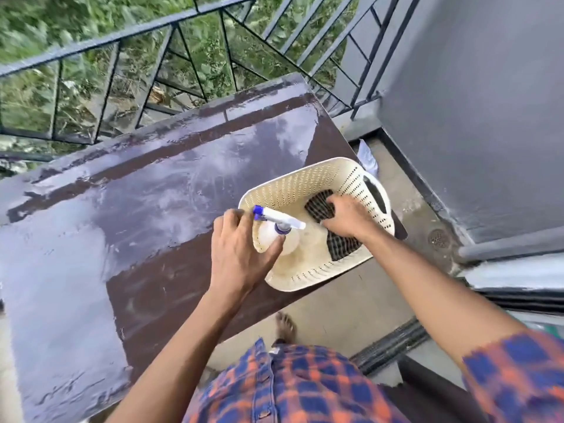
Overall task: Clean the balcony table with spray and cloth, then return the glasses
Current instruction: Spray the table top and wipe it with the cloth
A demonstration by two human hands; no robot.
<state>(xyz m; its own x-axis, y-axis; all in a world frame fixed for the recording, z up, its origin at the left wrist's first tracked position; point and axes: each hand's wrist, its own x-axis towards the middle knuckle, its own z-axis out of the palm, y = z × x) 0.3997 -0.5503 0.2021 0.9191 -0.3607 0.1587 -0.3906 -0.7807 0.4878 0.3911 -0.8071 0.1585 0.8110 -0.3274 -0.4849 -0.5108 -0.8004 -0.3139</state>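
Observation:
A cream perforated basket (293,184) stands on the right end of the dark brown balcony table (146,209), partly over the table's edge. My left hand (241,251) grips a clear spray bottle (282,236) with a white and blue nozzle, holding it inside the basket's near left part. My right hand (345,218) rests in the basket and grips a dark checked cloth (343,247). The table top is wet and shiny. No glasses are in view.
A black metal railing (171,87) runs behind the table, with greenery beyond it. A grey wall (476,111) rises on the right. Below it lie a floor drain (438,238), a door track (393,343), and my foot (285,326) on the concrete floor.

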